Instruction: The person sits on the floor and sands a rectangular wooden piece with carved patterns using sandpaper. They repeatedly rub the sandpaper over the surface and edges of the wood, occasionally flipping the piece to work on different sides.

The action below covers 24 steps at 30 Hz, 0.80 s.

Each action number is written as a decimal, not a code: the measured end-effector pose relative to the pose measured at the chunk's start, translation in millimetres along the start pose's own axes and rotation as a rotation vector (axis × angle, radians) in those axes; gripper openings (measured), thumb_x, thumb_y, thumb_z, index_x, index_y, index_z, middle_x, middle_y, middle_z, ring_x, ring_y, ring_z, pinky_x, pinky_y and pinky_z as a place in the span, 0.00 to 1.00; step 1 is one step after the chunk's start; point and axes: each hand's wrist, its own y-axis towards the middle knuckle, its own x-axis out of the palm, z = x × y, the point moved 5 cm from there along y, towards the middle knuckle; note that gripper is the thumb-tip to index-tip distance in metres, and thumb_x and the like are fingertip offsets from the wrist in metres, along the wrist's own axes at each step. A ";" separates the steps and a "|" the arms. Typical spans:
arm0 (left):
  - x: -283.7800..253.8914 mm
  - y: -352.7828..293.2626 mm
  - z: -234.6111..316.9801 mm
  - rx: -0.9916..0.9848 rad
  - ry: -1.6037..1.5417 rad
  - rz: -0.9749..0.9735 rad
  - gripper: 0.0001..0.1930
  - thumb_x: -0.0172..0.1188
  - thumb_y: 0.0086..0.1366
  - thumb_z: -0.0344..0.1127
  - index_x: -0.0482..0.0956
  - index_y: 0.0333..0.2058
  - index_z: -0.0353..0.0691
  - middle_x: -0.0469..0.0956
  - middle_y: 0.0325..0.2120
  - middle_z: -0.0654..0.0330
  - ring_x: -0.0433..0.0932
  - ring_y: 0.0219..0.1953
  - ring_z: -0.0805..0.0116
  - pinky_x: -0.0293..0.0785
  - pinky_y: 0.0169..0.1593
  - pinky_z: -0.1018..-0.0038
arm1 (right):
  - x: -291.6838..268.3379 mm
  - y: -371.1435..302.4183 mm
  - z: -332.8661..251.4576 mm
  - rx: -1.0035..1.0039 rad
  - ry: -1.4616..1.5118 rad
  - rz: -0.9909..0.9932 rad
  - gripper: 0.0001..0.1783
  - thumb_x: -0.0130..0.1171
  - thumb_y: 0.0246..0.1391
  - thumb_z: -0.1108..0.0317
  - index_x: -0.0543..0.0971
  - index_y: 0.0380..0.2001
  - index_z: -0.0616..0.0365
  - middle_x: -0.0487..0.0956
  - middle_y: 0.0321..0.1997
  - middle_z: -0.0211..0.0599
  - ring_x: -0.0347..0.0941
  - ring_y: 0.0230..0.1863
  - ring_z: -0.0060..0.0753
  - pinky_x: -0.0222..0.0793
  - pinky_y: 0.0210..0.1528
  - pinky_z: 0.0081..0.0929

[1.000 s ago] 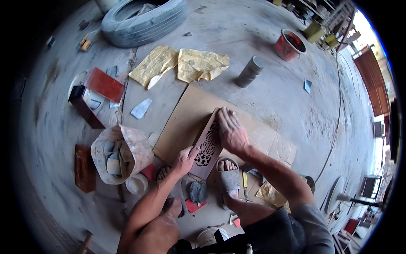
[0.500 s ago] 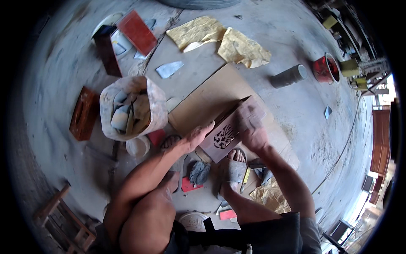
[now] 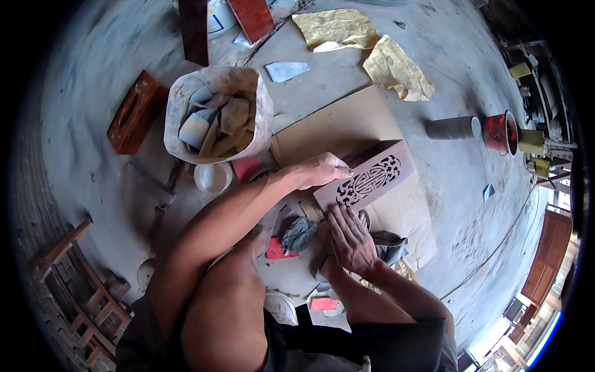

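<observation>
A pale brown wooden box (image 3: 403, 177) with a pierced fretwork pattern on its upward face lies tilted over a flat cardboard sheet, in front of my feet. My left hand (image 3: 323, 169) is closed over its left edge, thumb and fingers at the rim. Against its near lower edge lies my right hand (image 3: 352, 240), fingers stretched out and close together. Whether anything thin is under the right palm is hidden. The cardboard (image 3: 347, 119) reaches out beyond the box on the far and right sides.
Left stands a white bucket (image 3: 265, 115) of sandpaper scraps, beside a reddish wooden box (image 3: 137, 111) and a small white tub (image 3: 213, 178). Crumpled yellowish paper (image 3: 338, 29) lies far ahead. Right are a grey cylinder (image 3: 452, 128) and a red bucket (image 3: 496, 132). A dark rag (image 3: 299, 234) lies near my feet.
My right hand has moved from the panel's far end to its near edge, uncovering the whole pattern. My left hand has closed on the box edge. The view has shifted.
</observation>
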 end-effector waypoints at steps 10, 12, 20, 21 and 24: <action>11.4 -13.8 17.2 -0.004 -0.093 0.049 0.23 0.54 0.77 0.40 0.73 0.59 0.22 0.79 0.55 0.48 0.76 0.57 0.65 0.70 0.62 0.69 | 11.1 12.8 -6.8 -0.040 -0.061 -0.081 0.33 0.52 0.60 0.69 0.66 0.67 0.72 0.62 0.75 0.58 0.57 0.77 0.55 0.49 0.79 0.49; 9.4 -13.3 14.5 0.008 -0.036 0.046 0.25 0.54 0.77 0.40 0.70 0.62 0.22 0.77 0.58 0.44 0.74 0.61 0.62 0.68 0.65 0.68 | 7.3 -4.5 -12.9 -0.082 -0.096 -0.077 0.34 0.51 0.58 0.68 0.66 0.67 0.72 0.63 0.75 0.55 0.57 0.77 0.52 0.48 0.80 0.47; 10.5 -9.8 14.5 -0.017 -0.001 0.021 0.30 0.52 0.78 0.41 0.62 0.66 0.20 0.68 0.66 0.39 0.67 0.69 0.55 0.64 0.70 0.67 | 8.2 41.4 -16.2 -0.052 -0.142 -0.076 0.35 0.53 0.58 0.67 0.67 0.66 0.73 0.61 0.76 0.57 0.56 0.78 0.53 0.47 0.80 0.48; 7.8 -13.2 15.5 -0.010 0.041 0.007 0.29 0.52 0.78 0.42 0.64 0.66 0.21 0.71 0.63 0.39 0.71 0.66 0.56 0.66 0.67 0.67 | 4.7 33.5 -18.1 -0.094 -0.157 -0.146 0.33 0.53 0.60 0.66 0.68 0.66 0.73 0.62 0.76 0.57 0.56 0.78 0.53 0.47 0.80 0.48; 5.6 -8.2 18.0 0.007 0.212 -0.005 0.28 0.52 0.77 0.42 0.66 0.65 0.23 0.75 0.60 0.40 0.74 0.61 0.58 0.69 0.64 0.68 | 3.8 5.5 -17.7 -0.091 -0.112 -0.088 0.33 0.52 0.60 0.67 0.68 0.66 0.73 0.62 0.76 0.57 0.56 0.78 0.52 0.47 0.80 0.48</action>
